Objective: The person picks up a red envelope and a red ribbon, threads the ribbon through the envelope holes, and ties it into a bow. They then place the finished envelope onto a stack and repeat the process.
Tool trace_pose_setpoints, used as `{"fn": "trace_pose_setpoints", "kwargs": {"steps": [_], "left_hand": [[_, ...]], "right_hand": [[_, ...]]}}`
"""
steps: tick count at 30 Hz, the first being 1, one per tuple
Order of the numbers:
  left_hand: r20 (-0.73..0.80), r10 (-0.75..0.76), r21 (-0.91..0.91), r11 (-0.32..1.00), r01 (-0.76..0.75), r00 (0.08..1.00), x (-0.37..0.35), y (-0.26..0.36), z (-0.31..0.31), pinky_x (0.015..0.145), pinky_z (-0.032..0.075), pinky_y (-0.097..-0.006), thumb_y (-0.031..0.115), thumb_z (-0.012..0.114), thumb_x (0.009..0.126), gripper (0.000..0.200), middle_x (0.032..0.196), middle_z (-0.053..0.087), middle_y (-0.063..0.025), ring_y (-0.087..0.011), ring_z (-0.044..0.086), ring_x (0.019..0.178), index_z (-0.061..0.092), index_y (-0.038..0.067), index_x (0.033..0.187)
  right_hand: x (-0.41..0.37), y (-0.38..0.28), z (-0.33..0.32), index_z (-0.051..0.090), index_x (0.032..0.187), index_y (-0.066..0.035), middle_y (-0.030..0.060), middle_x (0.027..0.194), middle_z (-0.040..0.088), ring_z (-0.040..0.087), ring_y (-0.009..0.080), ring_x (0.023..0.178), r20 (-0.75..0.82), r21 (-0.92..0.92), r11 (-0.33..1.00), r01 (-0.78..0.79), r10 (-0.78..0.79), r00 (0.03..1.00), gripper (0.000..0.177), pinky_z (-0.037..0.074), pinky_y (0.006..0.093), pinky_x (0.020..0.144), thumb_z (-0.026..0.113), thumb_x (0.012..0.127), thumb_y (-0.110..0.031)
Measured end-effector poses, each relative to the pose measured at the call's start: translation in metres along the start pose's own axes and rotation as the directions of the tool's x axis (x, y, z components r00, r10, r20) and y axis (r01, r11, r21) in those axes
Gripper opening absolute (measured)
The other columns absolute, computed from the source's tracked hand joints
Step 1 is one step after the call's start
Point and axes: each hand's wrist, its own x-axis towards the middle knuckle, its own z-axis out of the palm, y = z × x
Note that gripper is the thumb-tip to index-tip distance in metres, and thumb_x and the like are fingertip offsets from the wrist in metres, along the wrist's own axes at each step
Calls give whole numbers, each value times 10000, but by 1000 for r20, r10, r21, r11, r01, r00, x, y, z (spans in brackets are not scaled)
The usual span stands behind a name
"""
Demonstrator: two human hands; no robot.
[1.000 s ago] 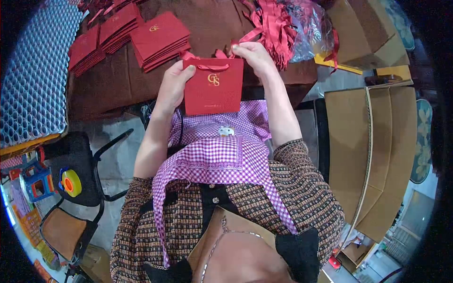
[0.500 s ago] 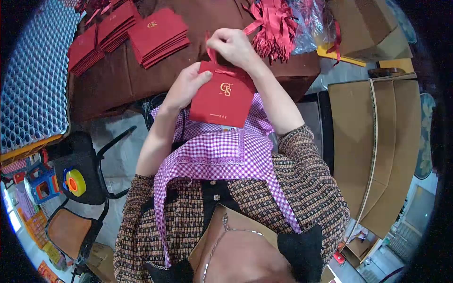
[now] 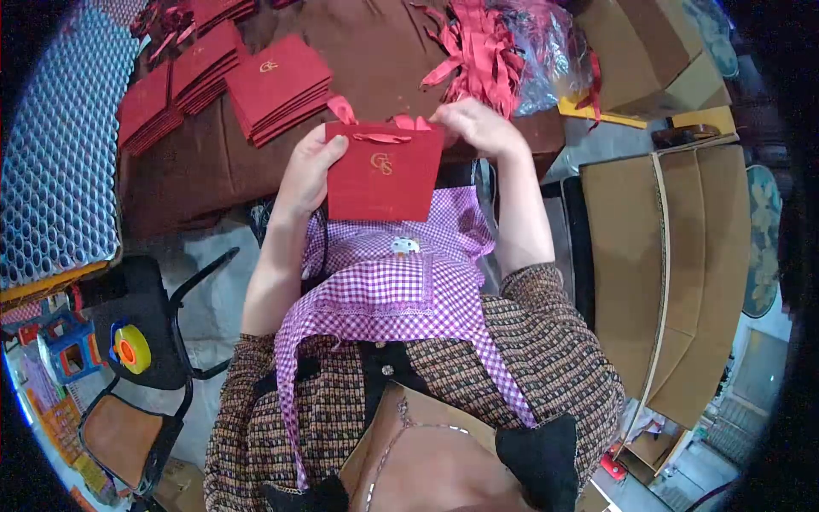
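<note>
A red paper bag (image 3: 380, 183) with a gold logo hangs upright in front of the checked apron, a red ribbon (image 3: 381, 137) threaded along its top edge. My left hand (image 3: 311, 166) grips the bag's upper left side, thumb on the front. My right hand (image 3: 478, 128) is at the top right corner, its fingers curled and blurred; what they hold, if anything, cannot be made out. A ribbon loop (image 3: 341, 109) stands up at the top left. Beyond my right hand lies a bundle of red ribbons (image 3: 485, 53).
Stacks of red bags (image 3: 280, 84) lie on the brown-covered table (image 3: 367, 68). A clear plastic bag (image 3: 546, 55) is beside the ribbons. Cardboard boxes (image 3: 627, 264) stand at the right. At the left are a honeycomb-like stack (image 3: 60, 154) and a chair (image 3: 141, 299) holding yellow tape (image 3: 132, 348).
The red bag has shifted left and turned more upright. My right hand has moved right and down from the ribbon above the bag to its top right corner. My left hand has moved slightly left.
</note>
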Motion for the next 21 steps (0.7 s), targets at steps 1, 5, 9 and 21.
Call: {"fn": "trace_pose_setpoints", "kwargs": {"steps": [1, 5, 9, 21], "left_hand": [[12, -12, 70, 997, 11, 1000, 0, -1, 3, 872, 470, -297, 104, 499, 930, 224, 1065, 626, -66, -135, 596, 946, 559, -3, 1117], [60, -134, 128, 984, 126, 989, -5, -10, 20, 869, 462, -285, 119, 505, 926, 253, 1068, 622, -47, -121, 585, 947, 555, -5, 1141], [77, -149, 147, 980, 137, 986, -4, -16, 9, 865, 483, -303, 126, 541, 912, 248, 1105, 609, -91, -157, 597, 969, 550, -7, 1121], [-243, -73, -98, 994, 50, 967, 12, 2, 3, 909, 461, -345, 120, 479, 925, 260, 1098, 606, -115, -204, 587, 1007, 541, -29, 1129]], "right_hand": [[7, 8, 15, 658, 1016, -9, 99, 873, 668, 604, 154, 796, -11, 181, 981, 68, -67, 998, 472, 468, 318, 750, 490, 900, -434], [13, -6, 38, 614, 951, -6, 51, 864, 646, 601, 109, 793, 53, 701, 712, -31, -9, 999, 196, 481, 257, 747, 642, 836, -162], [27, -15, 37, 619, 893, 6, 41, 781, 640, 613, 111, 695, -176, 714, 698, 56, 101, 979, 88, 495, 238, 648, 621, 836, -61], [-25, -65, 23, 489, 1258, -78, 160, 1263, 495, 469, 338, 1170, 13, -556, 729, 399, -473, 881, 690, 375, 451, 954, 754, 660, -300]]}}
